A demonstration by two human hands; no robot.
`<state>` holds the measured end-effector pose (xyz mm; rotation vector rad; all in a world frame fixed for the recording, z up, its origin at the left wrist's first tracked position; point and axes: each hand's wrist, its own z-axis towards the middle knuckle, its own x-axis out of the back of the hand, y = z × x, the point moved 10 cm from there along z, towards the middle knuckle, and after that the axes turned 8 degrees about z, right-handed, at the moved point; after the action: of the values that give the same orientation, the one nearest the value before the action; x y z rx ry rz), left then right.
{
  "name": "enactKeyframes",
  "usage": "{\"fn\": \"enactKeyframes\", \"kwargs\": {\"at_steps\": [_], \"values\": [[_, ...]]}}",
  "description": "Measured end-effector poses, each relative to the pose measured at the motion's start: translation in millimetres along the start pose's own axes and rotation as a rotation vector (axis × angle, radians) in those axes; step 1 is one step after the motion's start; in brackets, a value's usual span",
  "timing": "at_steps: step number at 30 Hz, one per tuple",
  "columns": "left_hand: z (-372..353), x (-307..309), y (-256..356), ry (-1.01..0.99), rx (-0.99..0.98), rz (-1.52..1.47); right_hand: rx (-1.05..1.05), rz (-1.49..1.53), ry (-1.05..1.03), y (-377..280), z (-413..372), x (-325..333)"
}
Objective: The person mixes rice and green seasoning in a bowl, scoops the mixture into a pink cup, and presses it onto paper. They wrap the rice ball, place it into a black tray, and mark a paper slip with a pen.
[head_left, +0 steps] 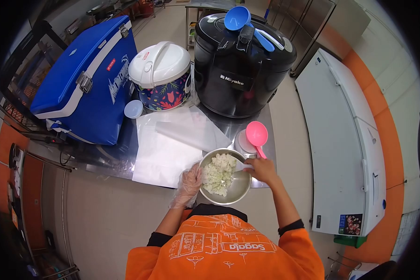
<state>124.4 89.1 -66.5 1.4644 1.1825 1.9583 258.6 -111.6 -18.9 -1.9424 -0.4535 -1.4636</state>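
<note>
Both hands are working at the bowl (238, 189), which is sitting at the counter (108, 158) edge: gloved L hand (189, 184) is cupping the rim, bare R hand (262, 169) is closed round a spoon (241, 172) dug into the rice (219, 176). Prob. best done w/ L pinning the bowl and R making shallow strokes, so nothing is spilling onto the paper (165, 149).

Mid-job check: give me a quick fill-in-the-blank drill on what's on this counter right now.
1. The left hand wears a clear plastic ____.
2. The right hand holds a spoon inside the metal ____.
3. The scoop atop the black cooker is coloured ____.
4. The ladle beside the right hand is coloured ____.
Missing words: glove; bowl; blue; pink.
</note>
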Motion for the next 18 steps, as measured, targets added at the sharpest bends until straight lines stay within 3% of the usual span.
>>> {"fn": "enactKeyframes", "kwargs": {"at_steps": [5, 9, 12, 15, 18], "values": [[2.4, -4.5, -8.1, 0.082, 0.016, 0.01, 0.246, -0.196, -0.123, -39.9, 22.4, -13.2], [-8.3, -11.4, -22.9, 0.194, 0.148, -0.009, 0.395, -0.36, 0.045, -102.6, -24.3, -13.3], [-11.8, -7.7, -13.6, 0.112, 0.241, -0.089, 0.3, -0.222, 0.133, -97.6, -50.7, 16.3], [-21.6, -6.0, -7.6, 0.087, 0.326, -0.107, 0.014, 0.015, 0.156, -87.6, -60.8, 54.6], [-27.2, -11.0, -10.9, 0.235, 0.183, 0.107, -0.116, 0.378, 0.234, -71.6, -57.1, 29.0]]}}
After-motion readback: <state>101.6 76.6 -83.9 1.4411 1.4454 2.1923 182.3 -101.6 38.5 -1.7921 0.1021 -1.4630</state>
